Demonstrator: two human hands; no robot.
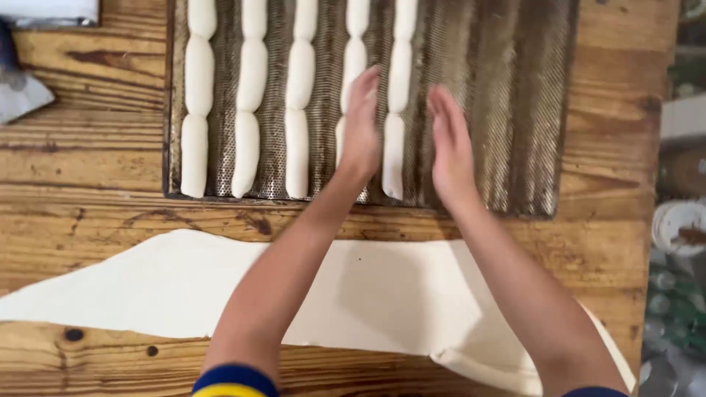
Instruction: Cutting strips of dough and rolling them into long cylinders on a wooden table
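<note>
While open hands [404, 132] flank it, pale dough roll [394, 154], smooth, slim, on perforated tray [515, 110]

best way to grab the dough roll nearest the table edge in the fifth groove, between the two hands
Take the dough roll along its long sides, coming straight down from above. It lies lengthwise in a groove of the perforated tray, ends close to the next roll and the tray rim. The left hand and right hand already flank it, palms inward.
</note>
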